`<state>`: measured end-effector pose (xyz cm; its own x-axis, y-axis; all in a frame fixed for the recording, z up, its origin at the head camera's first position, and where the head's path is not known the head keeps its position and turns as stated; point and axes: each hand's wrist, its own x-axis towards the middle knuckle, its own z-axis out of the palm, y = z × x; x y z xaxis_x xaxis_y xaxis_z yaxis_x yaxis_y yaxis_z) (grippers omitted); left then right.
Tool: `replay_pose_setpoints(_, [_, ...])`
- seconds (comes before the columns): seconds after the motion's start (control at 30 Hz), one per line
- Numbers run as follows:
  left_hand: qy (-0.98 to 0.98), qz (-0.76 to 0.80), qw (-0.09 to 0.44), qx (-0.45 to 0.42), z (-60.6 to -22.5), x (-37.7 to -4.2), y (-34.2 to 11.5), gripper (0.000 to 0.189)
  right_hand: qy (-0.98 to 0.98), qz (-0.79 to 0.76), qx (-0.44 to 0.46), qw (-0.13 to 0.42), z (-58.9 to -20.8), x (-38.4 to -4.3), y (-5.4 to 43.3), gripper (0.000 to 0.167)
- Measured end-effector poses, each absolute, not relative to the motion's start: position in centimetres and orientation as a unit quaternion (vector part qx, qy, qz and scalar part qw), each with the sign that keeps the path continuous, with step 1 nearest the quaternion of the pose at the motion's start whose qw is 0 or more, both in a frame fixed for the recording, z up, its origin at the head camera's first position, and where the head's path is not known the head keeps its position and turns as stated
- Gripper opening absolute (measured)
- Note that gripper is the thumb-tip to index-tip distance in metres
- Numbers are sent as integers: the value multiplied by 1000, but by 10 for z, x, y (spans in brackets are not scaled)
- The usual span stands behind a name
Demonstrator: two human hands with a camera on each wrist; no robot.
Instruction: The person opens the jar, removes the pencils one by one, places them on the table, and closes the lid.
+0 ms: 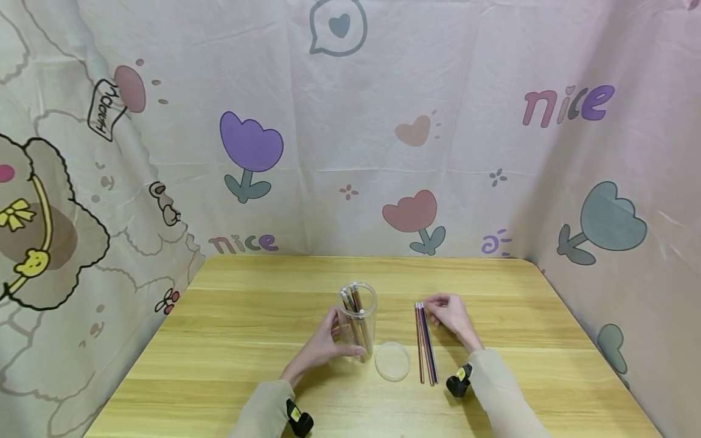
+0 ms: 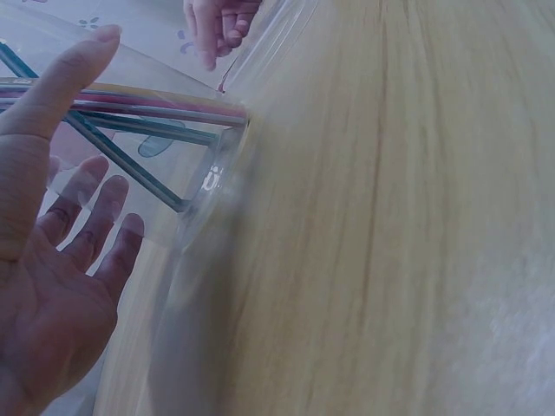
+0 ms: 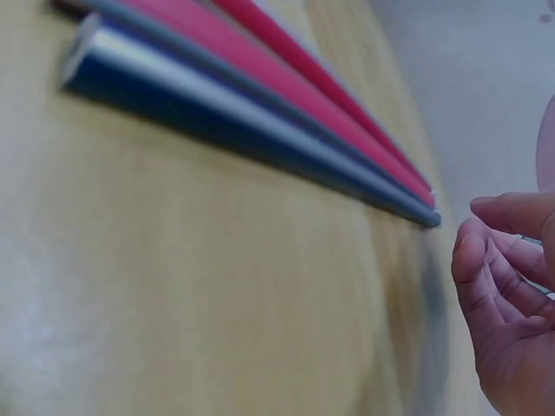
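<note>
Cup (image 1: 369,329) in left hand (image 1: 324,345); pencils (image 1: 429,344) by right hand (image 1: 450,313).

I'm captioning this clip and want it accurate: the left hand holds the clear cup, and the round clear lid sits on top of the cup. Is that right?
Not quite: the lid isn't on the cup. The head view shows it lying flat on the table, between the cup and the loose pencils. The left hand does hold the cup.
</note>
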<state>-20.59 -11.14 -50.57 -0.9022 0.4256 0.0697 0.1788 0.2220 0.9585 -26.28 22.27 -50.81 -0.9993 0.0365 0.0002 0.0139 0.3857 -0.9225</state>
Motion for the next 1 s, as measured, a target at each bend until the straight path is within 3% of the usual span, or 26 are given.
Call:
replay_pose_setpoints(0.43, [774, 592, 99, 199, -507, -206, -112, 88, -800, 594, 61, 53, -459, -255, 205, 30])
replay_pose_setpoints(0.83, [768, 599, 102, 199, -505, -205, -111, 94, -782, 576, 227, 66, -407, -232, 164, 16])
replay_pose_setpoints(1.0, [765, 605, 104, 195, -504, -205, -110, 92, -770, 564, 293, 48, -392, -220, 148, 12])
